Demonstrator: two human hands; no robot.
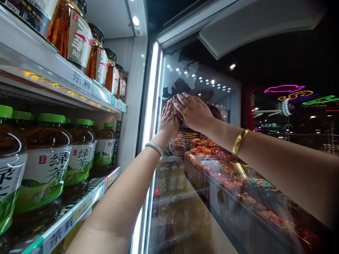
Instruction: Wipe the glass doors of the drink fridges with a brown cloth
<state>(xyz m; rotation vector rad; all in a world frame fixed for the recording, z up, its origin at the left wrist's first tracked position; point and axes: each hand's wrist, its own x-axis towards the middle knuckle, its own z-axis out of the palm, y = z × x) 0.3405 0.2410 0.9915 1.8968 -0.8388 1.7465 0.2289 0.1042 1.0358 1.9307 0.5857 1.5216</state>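
Hands [194, 111] — against glass door [172, 211].

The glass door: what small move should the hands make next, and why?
Perhaps slide the right hand a little away from the left hand along the glass door: both appear to rest on it, crowded close together.

The shelves [87, 86] are lit brightly by a white strip [152, 91] and a round lamp [135, 21] above, while the glass door [176, 218] is veiled by blurred reflections, the right side is sunk in darkness broken by glowing neon [284, 85], and the outer edges are stretched by wide-angle distortion.
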